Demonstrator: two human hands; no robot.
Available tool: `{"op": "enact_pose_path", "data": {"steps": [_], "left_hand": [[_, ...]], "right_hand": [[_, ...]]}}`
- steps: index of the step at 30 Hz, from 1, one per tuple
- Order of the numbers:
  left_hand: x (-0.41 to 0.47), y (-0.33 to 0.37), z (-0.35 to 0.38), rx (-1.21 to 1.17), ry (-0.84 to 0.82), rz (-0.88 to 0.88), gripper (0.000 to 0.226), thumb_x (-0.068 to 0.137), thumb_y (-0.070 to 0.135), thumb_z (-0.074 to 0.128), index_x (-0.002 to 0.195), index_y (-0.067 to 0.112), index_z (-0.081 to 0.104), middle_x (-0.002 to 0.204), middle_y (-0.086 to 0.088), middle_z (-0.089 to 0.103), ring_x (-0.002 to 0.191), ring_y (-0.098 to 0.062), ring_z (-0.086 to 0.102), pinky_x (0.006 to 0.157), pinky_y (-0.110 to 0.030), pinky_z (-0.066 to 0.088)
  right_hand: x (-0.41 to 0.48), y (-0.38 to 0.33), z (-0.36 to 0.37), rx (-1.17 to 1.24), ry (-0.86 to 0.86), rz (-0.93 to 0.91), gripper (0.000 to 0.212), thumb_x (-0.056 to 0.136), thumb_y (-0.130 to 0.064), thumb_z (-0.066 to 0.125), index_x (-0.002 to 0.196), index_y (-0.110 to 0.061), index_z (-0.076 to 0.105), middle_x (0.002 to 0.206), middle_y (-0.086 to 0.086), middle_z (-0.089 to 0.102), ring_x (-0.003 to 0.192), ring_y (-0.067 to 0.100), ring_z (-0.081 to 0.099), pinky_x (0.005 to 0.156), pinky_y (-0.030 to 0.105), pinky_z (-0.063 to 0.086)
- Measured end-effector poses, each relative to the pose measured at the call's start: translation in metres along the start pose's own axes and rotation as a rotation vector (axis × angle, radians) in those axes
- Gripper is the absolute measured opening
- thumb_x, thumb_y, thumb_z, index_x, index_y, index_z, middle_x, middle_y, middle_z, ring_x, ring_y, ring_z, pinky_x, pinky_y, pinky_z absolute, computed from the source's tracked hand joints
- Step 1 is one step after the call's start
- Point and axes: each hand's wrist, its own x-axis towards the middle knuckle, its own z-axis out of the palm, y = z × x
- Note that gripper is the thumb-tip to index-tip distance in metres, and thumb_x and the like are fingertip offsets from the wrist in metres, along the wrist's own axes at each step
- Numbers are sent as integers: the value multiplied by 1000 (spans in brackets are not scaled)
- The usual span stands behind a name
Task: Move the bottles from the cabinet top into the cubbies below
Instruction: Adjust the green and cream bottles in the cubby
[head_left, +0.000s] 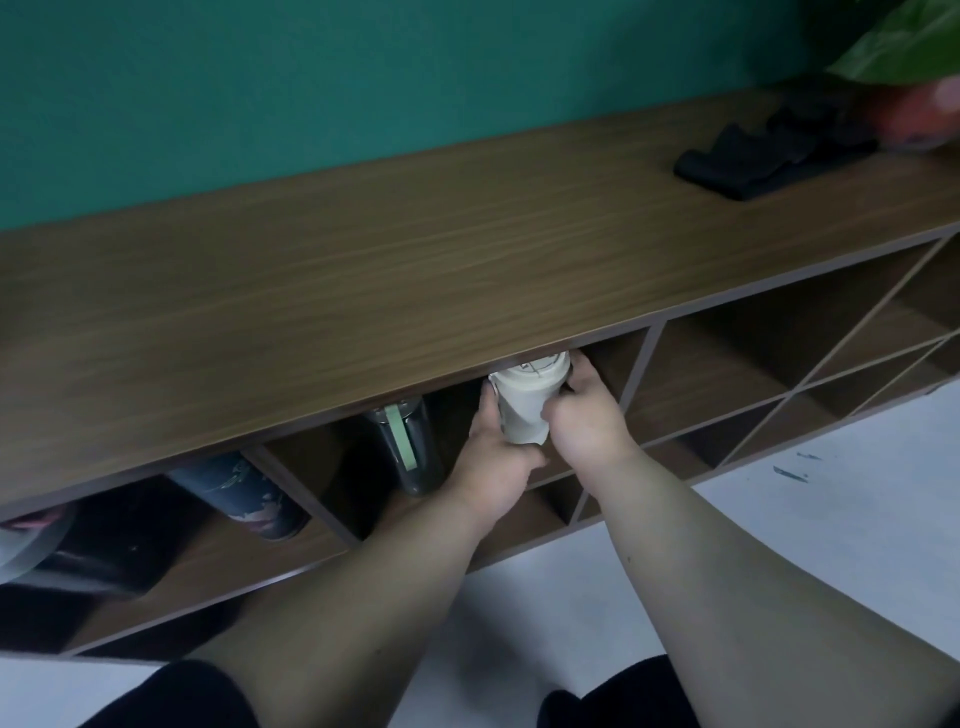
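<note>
Both hands clamped on white bottle (527, 402) at frame centre: left hand (493, 462) on its left side, right hand (587, 421) on its right w/ fingers round the top; bottle upright in the mouth of a top-row cubby (613, 364), lid just under cabinet top (363, 280); same cubby, to the left: dark bottle (410, 447) w/ green strap; lower left cubby: patterned bottle (244, 493); black cloth (769, 161) on cabinet top, upper right.

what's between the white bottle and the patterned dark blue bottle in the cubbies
In the head view, the dark bottle with the green strap stands between the white bottle and the patterned blue bottle, plus a wooden divider.
</note>
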Motion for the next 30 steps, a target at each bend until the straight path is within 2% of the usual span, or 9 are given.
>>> {"op": "enact_pose_path", "data": {"steps": [8,12,14,16,18,20,23,26,30], "left_hand": [[3,-1,0,-21,-28,26,102,66,-2,69,145,50,33,133,10,66,123,-10,61,104,-30,47],[5,-4,-2,-11,-37,26,107,65,2,73,148,52,29,135,11,65,125,-13,61,109,-37,46],[4,-6,-3,-1,-37,29,106,65,3,72,149,51,28,136,11,64,125,-12,61,107,-35,47],[0,-7,-4,4,-41,18,102,65,3,70,148,48,30,135,11,64,124,-12,61,104,-33,47],[-9,-7,-5,16,-56,4,90,64,8,68,138,48,36,130,14,65,122,-10,61,101,-31,47],[-25,-6,-7,59,-80,-20,85,62,14,67,129,56,36,124,20,65,118,-7,60,100,-30,47],[-54,-15,-18,69,-134,-85,76,62,18,70,127,50,45,117,23,66,106,8,64,92,-17,49],[-92,-14,-47,133,-206,-214,82,70,23,73,144,35,41,118,17,57,106,0,59,91,-16,46],[-132,-21,-110,265,-209,-367,51,82,18,74,127,29,53,120,9,63,101,-1,59,82,-9,49]], "right_hand": [[-2,0,2,41,-3,29,73,76,0,45,136,-41,50,112,-12,71,108,17,65,96,40,53],[-1,2,3,28,3,20,75,75,-1,45,138,-41,48,113,-13,71,107,16,65,94,38,53],[0,3,3,10,19,31,77,75,-4,46,143,-40,43,116,-10,70,107,19,65,90,38,54],[-1,1,1,-29,31,77,73,78,-6,46,145,-32,39,119,-3,68,106,26,64,82,37,51],[-6,-1,-3,-135,14,191,56,88,-5,47,143,-17,41,117,7,62,104,33,59,82,37,46],[-11,-1,-6,-260,-71,341,39,93,-5,47,131,-6,53,111,14,58,102,35,56,89,39,47],[-23,1,-5,-434,-298,457,27,88,-12,54,114,-8,63,112,17,64,106,34,63,89,43,52],[-33,-2,2,-608,-482,390,42,76,-26,59,116,-16,64,118,12,64,107,28,64,89,41,56],[-64,-24,33,-756,-750,244,47,89,-28,62,135,-22,58,132,3,57,122,26,58,103,44,51]]}}
